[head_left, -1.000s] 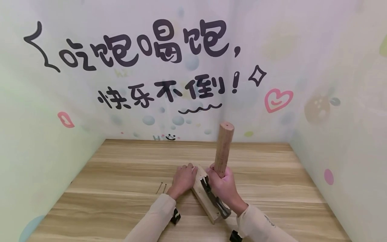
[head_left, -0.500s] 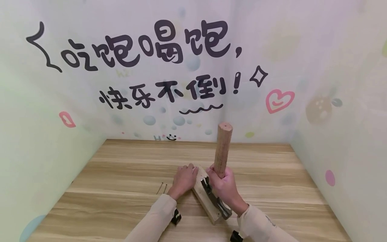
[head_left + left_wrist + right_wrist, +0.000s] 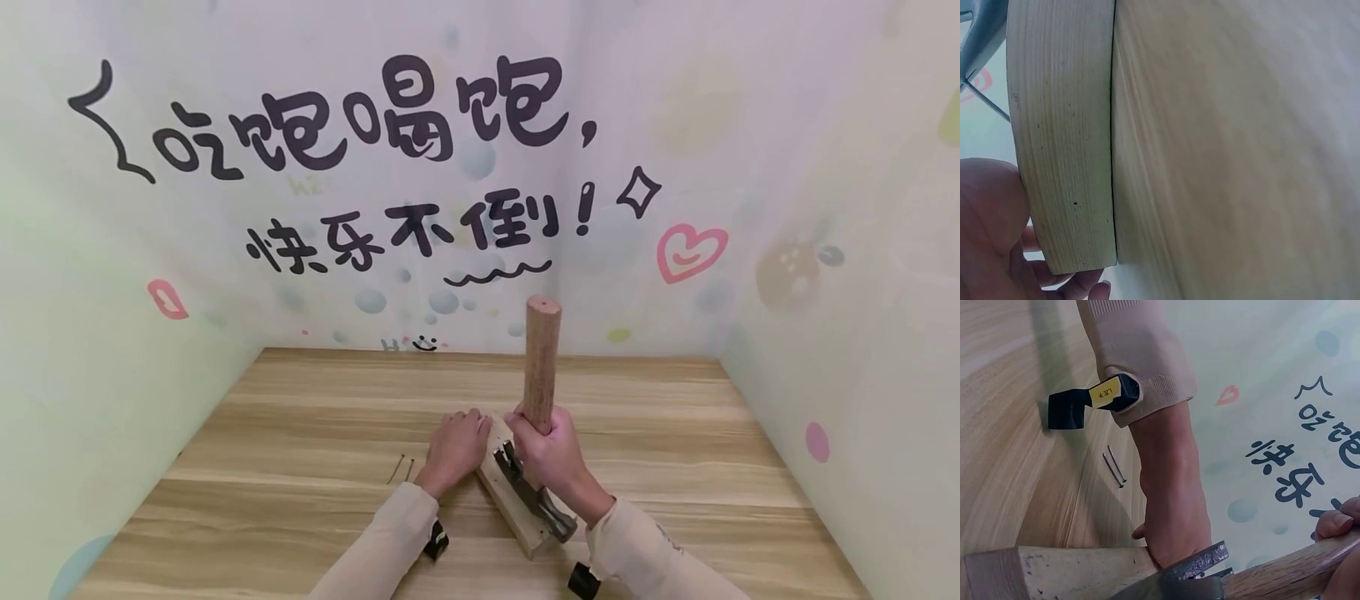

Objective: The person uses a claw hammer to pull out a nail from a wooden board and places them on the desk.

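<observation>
A pale wooden board [image 3: 504, 508] lies slantwise on the table. My left hand [image 3: 456, 443] grips its far end, the fingers curled round the edge in the left wrist view. With my right hand [image 3: 553, 452] I hold a claw hammer by its thick wooden handle [image 3: 542, 358], which stands nearly upright. The dark hammer head [image 3: 536, 497] rests along the top of the board, claw toward the far end. In the left wrist view a thin nail shaft [image 3: 988, 100] runs between the hammer's claw and the board.
Two loose nails [image 3: 397, 468] lie on the wood-grain table [image 3: 300, 417] left of my left hand. Patterned cloth walls [image 3: 480, 167] with black lettering enclose the table at the back and sides. A black wrist-camera mount [image 3: 1066, 411] juts from the left sleeve.
My right hand has tipped the hammer's handle slightly to the left, its top end moving left. The left hand and the board have stayed in place.
</observation>
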Demonstrator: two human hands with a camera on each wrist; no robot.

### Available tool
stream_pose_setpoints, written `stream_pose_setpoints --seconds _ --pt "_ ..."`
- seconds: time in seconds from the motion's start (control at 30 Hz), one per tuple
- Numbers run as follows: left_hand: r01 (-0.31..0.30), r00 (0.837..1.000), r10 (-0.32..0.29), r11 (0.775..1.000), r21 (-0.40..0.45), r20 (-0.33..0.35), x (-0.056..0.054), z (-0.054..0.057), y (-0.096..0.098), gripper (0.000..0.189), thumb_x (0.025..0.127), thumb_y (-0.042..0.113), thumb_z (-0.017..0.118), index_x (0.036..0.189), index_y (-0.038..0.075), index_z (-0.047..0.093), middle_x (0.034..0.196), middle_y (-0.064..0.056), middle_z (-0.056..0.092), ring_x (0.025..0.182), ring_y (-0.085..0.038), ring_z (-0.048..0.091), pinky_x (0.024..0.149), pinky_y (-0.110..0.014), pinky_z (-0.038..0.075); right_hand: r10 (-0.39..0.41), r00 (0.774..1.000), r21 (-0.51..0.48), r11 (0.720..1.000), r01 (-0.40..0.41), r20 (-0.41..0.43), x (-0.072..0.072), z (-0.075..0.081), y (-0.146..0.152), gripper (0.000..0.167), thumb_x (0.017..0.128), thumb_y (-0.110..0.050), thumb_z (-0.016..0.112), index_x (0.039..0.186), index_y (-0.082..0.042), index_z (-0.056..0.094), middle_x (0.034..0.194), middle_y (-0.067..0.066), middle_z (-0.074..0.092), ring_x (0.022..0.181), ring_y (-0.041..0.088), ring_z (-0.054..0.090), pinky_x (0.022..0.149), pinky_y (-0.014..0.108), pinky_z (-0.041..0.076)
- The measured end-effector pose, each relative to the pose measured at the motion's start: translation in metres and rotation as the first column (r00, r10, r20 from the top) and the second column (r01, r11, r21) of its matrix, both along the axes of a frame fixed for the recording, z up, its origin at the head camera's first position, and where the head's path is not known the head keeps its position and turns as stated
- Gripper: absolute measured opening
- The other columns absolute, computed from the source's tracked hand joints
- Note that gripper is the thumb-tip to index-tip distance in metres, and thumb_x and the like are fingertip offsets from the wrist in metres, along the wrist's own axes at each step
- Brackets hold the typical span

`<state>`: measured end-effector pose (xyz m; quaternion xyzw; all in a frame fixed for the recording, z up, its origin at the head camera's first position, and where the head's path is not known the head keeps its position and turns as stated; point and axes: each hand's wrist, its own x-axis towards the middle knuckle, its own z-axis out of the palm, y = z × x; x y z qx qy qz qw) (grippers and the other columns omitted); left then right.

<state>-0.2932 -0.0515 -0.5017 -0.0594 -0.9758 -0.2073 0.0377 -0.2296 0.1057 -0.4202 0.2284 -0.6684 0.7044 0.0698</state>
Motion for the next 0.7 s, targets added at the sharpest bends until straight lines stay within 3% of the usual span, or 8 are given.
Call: stream_pose_setpoints --seconds 0.17,0.37,0.53,0.7 --pt "0.037 0.999 -0.036 0.999 0.025 -0.029 -0.002 -0.001 -0.004 0.039 0.105 0.036 0.045 0.114 0.004 0.066 0.106 -0.018 0.068 0.101 -0.037 0.064 0.078 -0.049 0.054 0.036 0.998 -0.054 0.998 -0.033 0.059 -0.003 0.002 0.002 0.025 0.094 -0.001 0.056 0.081 0.017 0.046 0.05 -0.006 0.044 0.043 0.005 0.041 0.042 0.021 0.035" --pt "0.12 0.993 -0.116 0.982 0.145 -0.036 -0.001 0.007 -0.018 0.034 0.103 0.032 0.051 0.115 0.005 0.066 0.106 -0.016 0.069 0.094 -0.032 0.067 0.076 -0.047 0.054 0.064 0.996 -0.059 0.996 -0.06 0.067 -0.005 0.007 0.009 0.025 0.095 -0.002 0.056 0.078 0.012 0.045 0.048 0.001 0.041 0.042 0.007 0.038 0.042 0.024 0.033" --pt "0.102 0.994 -0.094 0.985 0.136 -0.063 0.004 0.012 -0.027 0.031 0.101 0.03 0.055 0.116 0.006 0.067 0.105 -0.013 0.068 0.086 -0.025 0.064 0.069 -0.04 0.052 0.051 0.998 -0.039 0.998 -0.049 0.049 -0.005 0.014 0.016 0.026 0.095 -0.002 0.056 0.075 0.01 0.044 0.048 0.012 0.04 0.042 0.011 0.039 0.04 0.028 0.034" --pt "0.084 0.993 -0.073 0.988 0.13 -0.089 0.014 0.021 -0.034 0.028 0.098 0.028 0.06 0.112 0.006 0.069 0.101 -0.011 0.067 0.08 -0.019 0.058 0.061 -0.034 0.047 0.084 0.996 -0.056 0.995 -0.083 0.022 -0.005 0.023 0.021 0.028 0.095 -0.002 0.055 0.073 0.007 0.041 0.049 0.011 0.037 0.042 0.012 0.038 0.041 0.027 0.034"
